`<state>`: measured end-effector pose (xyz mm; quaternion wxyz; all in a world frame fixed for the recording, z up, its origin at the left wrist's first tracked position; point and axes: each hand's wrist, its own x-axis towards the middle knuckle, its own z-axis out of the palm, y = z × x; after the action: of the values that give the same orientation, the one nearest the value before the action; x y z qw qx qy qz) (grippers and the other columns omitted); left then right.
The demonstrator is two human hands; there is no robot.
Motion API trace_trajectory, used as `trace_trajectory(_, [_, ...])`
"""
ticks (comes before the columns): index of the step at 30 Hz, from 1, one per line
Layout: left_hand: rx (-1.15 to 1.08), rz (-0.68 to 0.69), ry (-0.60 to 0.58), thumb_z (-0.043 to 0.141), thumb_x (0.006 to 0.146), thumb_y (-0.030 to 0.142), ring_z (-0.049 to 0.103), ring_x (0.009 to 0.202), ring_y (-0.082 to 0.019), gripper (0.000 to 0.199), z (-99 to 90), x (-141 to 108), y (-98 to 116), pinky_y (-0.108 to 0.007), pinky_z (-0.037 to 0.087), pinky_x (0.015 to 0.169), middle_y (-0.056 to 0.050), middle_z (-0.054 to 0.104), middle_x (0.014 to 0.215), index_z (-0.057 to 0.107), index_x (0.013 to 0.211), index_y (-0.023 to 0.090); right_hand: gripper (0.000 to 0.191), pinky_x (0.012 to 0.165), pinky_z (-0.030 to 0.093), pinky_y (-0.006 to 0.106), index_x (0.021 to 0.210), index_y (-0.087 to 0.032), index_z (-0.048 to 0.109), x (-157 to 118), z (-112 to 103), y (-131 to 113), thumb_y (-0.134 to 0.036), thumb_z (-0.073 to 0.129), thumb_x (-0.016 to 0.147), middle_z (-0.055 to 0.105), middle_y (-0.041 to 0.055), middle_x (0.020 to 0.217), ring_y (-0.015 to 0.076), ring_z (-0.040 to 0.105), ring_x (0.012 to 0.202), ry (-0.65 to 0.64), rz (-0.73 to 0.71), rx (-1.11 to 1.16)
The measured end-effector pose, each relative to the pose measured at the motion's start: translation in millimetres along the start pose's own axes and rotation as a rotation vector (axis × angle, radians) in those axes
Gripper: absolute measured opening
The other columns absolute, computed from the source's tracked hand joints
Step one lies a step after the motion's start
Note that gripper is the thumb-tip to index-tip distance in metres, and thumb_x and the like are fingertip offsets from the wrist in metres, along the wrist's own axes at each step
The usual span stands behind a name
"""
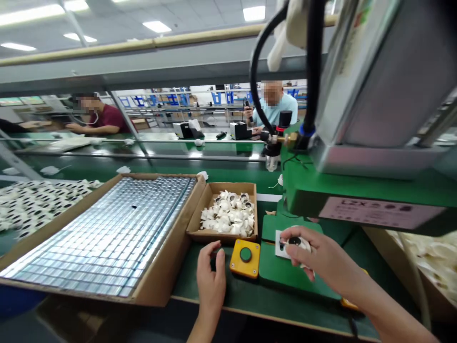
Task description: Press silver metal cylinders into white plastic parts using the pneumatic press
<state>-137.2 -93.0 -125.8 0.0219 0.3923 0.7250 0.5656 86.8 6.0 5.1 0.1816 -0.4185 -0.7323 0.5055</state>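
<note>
Green bench (221, 290) — cardboard trays (157, 281), conveyor (107, 164) — fluorescent-lit factory hall.

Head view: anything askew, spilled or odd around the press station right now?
One oddity: a small dark speck breaks the otherwise even rows in the tray of shiny metal pieces; whether it is a gap or debris is unclear. The small box of white parts sits square, nothing spilled.

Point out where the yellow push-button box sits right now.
In the head view, the yellow push-button box sits low at centre on the green bench, between the left hand and the right hand, just in front of the small carton of white parts.
</note>
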Motion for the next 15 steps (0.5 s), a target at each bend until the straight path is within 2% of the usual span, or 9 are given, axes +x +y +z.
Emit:
trace_trajectory(3, [0.001,-0.025,0.003,0.047,0.087,0.035,0.058,0.095,-0.024,0.022,-2.6,1,-5,-0.039,0.044,0.087,-0.008,0.062,0.099,0.060,0.098,0.020,0.027,0.049,0.045,0.022,0.098,-0.024,0.059,28,21,-15,-0.044,0.053,0.081,0.060,-0.0015,0.066,0.0108,0.054,0.048,0.034,-0.066,-0.044])
trace_trajectory(6, [-0.002,-0.030,-0.023,0.047,0.087,0.034,0.058,0.092,-0.024,0.022,-5.0,2,-4,-0.039,0.045,0.084,-0.008,0.063,0.095,0.062,0.092,0.020,0.031,0.058,0.049,0.025,0.102,-0.020,0.059,75,45,-33,-0.043,0.051,0.082,0.065,0.0060,0.094,0.0139,0.061,0.067,0.104,-0.136,0.110])
trace_trajectory(9, [-0.005,-0.025,-0.052,0.047,0.087,0.034,0.059,0.089,-0.023,0.021,-7.1,2,0,-0.038,0.046,0.082,-0.007,0.064,0.091,0.064,0.088,0.020,0.038,0.070,0.052,0.029,0.112,-0.016,0.055,110,59,-46,-0.041,0.041,0.088,0.059,0.0128,0.117,0.0199,0.060,0.096,0.143,-0.155,0.209])
trace_trajectory(12, [-0.014,-0.032,-0.066,0.046,0.088,0.034,0.059,0.087,-0.023,0.023,-7.9,0,2,-0.038,0.046,0.080,-0.007,0.065,0.089,0.064,0.086,0.020,0.035,0.085,0.049,0.035,0.112,-0.017,0.055,110,57,-46,-0.039,0.044,0.087,0.058,0.0123,0.120,0.0217,0.055,0.110,0.157,-0.194,0.202])
trace_trajectory(15, [-0.024,-0.046,-0.076,0.046,0.088,0.033,0.060,0.089,-0.024,0.023,-6.7,-3,0,-0.038,0.047,0.080,-0.008,0.065,0.090,0.064,0.085,0.020,0.030,0.088,0.048,0.036,0.107,-0.022,0.058,80,47,-32,-0.042,0.048,0.085,0.061,0.0078,0.113,0.0210,0.058,0.103,0.139,-0.241,0.118])
